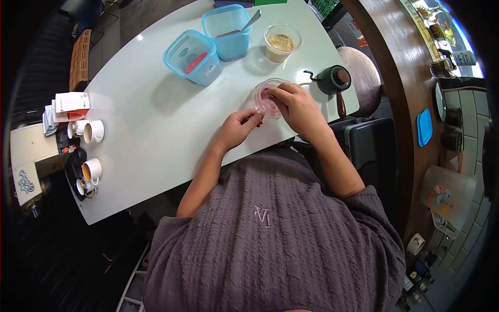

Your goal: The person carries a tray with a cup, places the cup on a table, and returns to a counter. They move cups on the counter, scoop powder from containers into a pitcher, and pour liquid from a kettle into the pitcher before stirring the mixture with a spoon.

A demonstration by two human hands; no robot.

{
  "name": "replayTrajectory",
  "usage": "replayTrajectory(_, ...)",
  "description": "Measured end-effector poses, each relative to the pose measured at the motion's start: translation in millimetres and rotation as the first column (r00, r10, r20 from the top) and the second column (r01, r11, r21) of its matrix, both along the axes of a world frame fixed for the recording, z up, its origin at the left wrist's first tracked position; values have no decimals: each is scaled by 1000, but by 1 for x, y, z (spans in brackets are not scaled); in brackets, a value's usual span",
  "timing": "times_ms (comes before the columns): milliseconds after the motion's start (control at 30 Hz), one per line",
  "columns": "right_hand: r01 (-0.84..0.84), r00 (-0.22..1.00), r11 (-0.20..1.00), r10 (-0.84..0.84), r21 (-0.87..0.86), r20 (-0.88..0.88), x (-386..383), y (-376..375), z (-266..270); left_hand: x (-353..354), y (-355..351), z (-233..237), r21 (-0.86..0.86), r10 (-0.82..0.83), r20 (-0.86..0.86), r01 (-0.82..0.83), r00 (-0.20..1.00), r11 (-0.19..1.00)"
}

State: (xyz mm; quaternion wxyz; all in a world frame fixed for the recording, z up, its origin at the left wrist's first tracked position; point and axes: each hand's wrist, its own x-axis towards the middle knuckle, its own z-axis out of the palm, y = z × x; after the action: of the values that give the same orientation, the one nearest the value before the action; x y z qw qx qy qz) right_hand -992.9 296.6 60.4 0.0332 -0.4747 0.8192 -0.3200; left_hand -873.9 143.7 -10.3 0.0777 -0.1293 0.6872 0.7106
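Observation:
A small clear plastic cup (pixel 256 96) with pink contents stands near the front edge of the white table. My left hand (pixel 238 130) is closed, its thumb and fingertips pinching the cup's near left rim. My right hand (pixel 299 106) reaches over the cup from the right. Its fingers are bent together and point down into the opening; what they hold, if anything, is hidden. Behind the cup is a clear tub of beige crumbs (pixel 281 42). To the right stands a black gooseneck kettle (pixel 332 79) with a brown handle.
Two blue plastic containers stand at the back: one (pixel 205 75) holds something pink-red, the other (pixel 234 49) a dark powder and a spoon (pixel 251 21). Several mugs (pixel 94 131) sit at the table's left end. A wooden counter (pixel 387 62) with a blue lid (pixel 424 128) runs along the right.

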Motion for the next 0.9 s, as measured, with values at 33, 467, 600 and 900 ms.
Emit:
replayTrajectory(33, -32, 998, 999, 33, -15, 51, 1, 0, 0, 1, 0, 0, 5, 4, 1, -4, 1000, 1000)
replayTrajectory(467, 78, 996, 996, -76, 35, -44, -2, 1, -2, 1, -1, -3, -15, -2, 18, 3, 1000, 1000)
replayTrajectory(600, -3, 1000, 1000, 4, -30, 20, 4, 1, -2, 0, 0, 0, 1, 2, 5, -2, 1000, 1000)
replayTrajectory(900, 22, 1000, 993, -23, -116, -7, 10, 28, 23, -1, -2, -1, 26, -17, -14, 17, 1000, 1000)
